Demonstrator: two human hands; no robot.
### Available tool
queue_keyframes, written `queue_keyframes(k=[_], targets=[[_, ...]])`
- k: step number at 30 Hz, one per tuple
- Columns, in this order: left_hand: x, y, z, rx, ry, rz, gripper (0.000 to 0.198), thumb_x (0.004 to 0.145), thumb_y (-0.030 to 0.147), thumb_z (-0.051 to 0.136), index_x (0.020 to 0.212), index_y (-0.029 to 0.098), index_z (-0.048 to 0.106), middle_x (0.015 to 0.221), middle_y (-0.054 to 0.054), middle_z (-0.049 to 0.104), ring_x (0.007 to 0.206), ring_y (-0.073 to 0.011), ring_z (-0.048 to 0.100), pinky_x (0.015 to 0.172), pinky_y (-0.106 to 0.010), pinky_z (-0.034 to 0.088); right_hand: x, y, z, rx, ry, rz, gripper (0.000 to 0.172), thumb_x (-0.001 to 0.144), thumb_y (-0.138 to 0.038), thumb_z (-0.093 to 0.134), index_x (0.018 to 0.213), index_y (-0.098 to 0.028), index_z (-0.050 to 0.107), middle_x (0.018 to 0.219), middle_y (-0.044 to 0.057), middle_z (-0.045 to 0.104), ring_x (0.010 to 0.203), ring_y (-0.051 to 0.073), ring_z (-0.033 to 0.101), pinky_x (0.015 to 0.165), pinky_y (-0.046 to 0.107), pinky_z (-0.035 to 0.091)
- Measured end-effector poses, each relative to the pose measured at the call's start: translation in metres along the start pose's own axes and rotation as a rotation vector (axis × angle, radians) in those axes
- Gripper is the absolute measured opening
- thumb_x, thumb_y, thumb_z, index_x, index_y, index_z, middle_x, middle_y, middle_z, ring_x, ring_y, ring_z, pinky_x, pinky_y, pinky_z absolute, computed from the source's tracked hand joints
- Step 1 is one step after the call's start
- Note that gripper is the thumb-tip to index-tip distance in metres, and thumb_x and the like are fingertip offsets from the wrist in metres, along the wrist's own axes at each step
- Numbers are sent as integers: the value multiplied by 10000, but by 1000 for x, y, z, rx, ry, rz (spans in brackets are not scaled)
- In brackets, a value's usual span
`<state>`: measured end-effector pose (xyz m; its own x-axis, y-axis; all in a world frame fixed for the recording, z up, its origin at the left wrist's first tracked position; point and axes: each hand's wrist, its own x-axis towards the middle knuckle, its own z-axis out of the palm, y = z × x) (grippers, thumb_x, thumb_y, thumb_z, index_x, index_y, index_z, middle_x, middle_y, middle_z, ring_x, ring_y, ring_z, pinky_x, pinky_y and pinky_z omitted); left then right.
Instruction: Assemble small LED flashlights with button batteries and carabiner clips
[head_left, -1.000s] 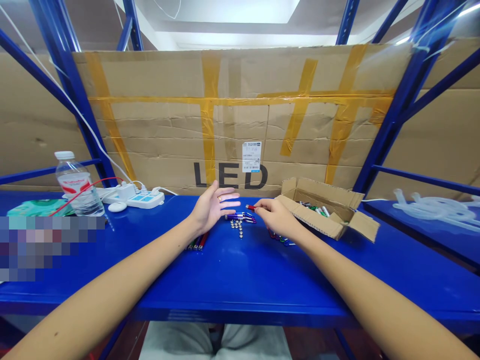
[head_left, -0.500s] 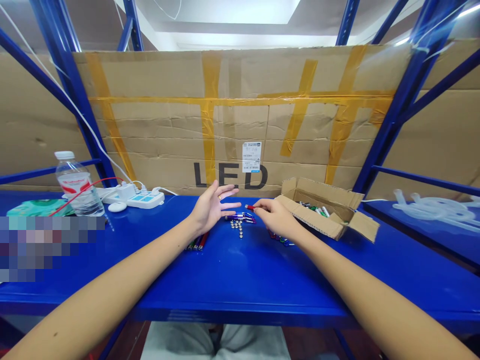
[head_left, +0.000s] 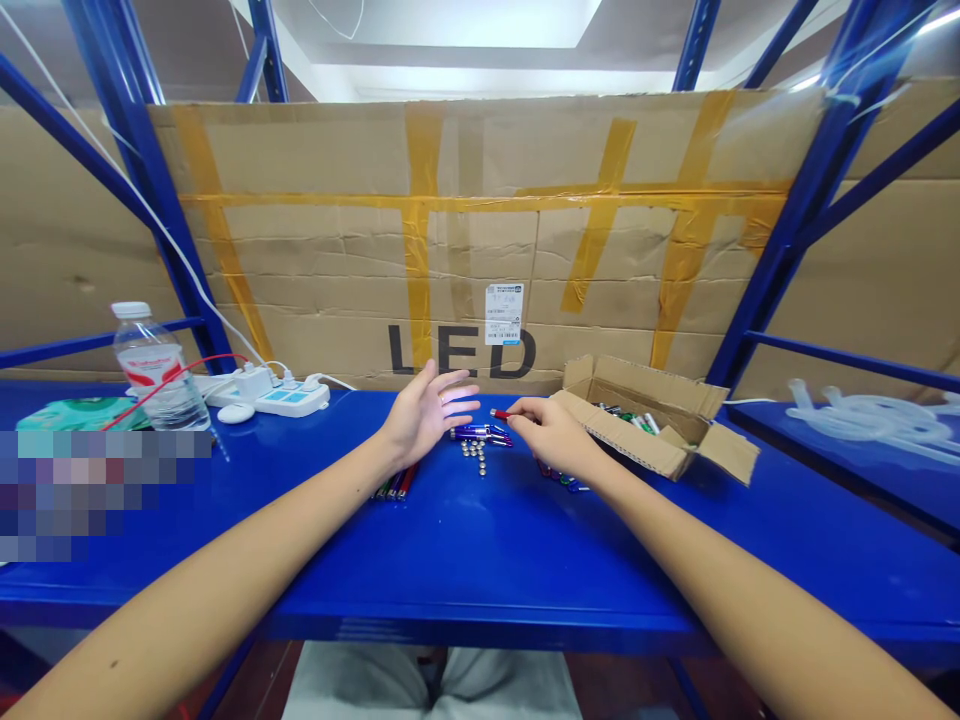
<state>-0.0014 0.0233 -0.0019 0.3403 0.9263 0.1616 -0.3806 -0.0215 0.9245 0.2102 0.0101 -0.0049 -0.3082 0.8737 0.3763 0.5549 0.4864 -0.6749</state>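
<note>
My left hand (head_left: 424,415) hovers over the blue table (head_left: 480,540) with palm up and fingers spread, holding nothing. My right hand (head_left: 551,435) pinches a small red keychain light (head_left: 501,414), its tip pointing toward the left palm. Between the hands lie a purple keychain light (head_left: 480,433) and several small button batteries (head_left: 474,455). More coloured lights (head_left: 397,485) lie under the left wrist, and others (head_left: 562,478) show beneath the right wrist.
An open cardboard box (head_left: 652,415) with more lights sits right of my right hand. At left stand a water bottle (head_left: 156,370), a power strip (head_left: 281,395), a white mouse (head_left: 234,413) and a green pack (head_left: 75,415). White tubing (head_left: 870,415) lies far right.
Almost nothing has moved. The left hand's fingers have shifted slightly while staying spread; the right hand keeps the red light in the same place.
</note>
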Motion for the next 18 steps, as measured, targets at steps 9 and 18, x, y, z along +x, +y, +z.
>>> queue_keyframes(k=[9, 18], targets=[[-1, 3, 3, -37, 31, -28, 733, 928, 638, 318, 1361, 71, 483, 1357, -230, 558, 1230, -326, 556, 1045, -432, 418, -1, -1, 0, -22, 6, 17, 221, 819, -292, 468, 746, -165, 633, 613, -2, 572, 580, 152, 487, 572, 279, 342], [1, 2, -1, -25, 1, -23, 705, 919, 648, 333, 1324, 104, 525, 1292, -201, 612, 1223, -322, 562, 1013, -431, 440, 1, 3, -1, -24, 21, -15, 271, 836, -290, 443, 744, -158, 661, 634, 18, 598, 610, 161, 501, 581, 281, 348]])
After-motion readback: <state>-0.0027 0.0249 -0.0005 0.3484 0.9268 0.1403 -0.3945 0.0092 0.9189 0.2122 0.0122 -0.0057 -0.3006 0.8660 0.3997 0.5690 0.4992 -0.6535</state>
